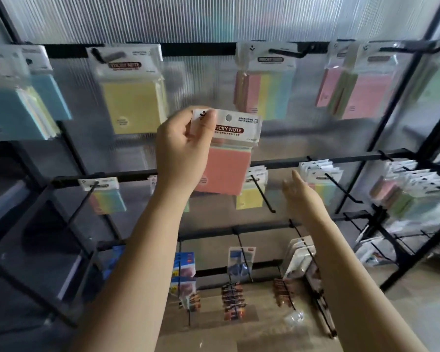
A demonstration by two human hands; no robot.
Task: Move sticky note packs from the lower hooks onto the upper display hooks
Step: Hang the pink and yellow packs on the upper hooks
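Held pack: one sticky note pack (pixel 226 153) with a pink top sheet, clear wrapper and white header card with a hang hole, at frame centre, between the top and middle rails and on no hook.
Left hand (pixel 182 146): forearm rises from 6 o'clock; the hand is upright, with the thumb across the header card's left corner and the fingers curled behind, pinching the pack.
Right hand (pixel 294 189): forearm enters from 5 o'clock; fingers straight and loosely spread, holding nothing, reaching toward the middle rail at 3 o'clock of the held pack, near a multicolour stack (pixel 320 181). Contact cannot be told because of blur.
Upper hooks: five clusters show on the top rail (pixel 196 48): blue packs (pixel 13 107) at 9 o'clock, a yellow pack (pixel 132 97) at 11 o'clock, a striped pack (pixel 267 90) at 1 o'clock, pink packs (pixel 358 90) at 2 o'clock, and a pale green pack at the right edge.
Lower hooks: the middle rail (pixel 277 163) carries a striped pack (pixel 104 196) at 8 o'clock and a yellow pack (pixel 252 194) just right of the held pack.
Bottom rails: other small packaged goods (pixel 234 298) at 6 o'clock; number unclear.
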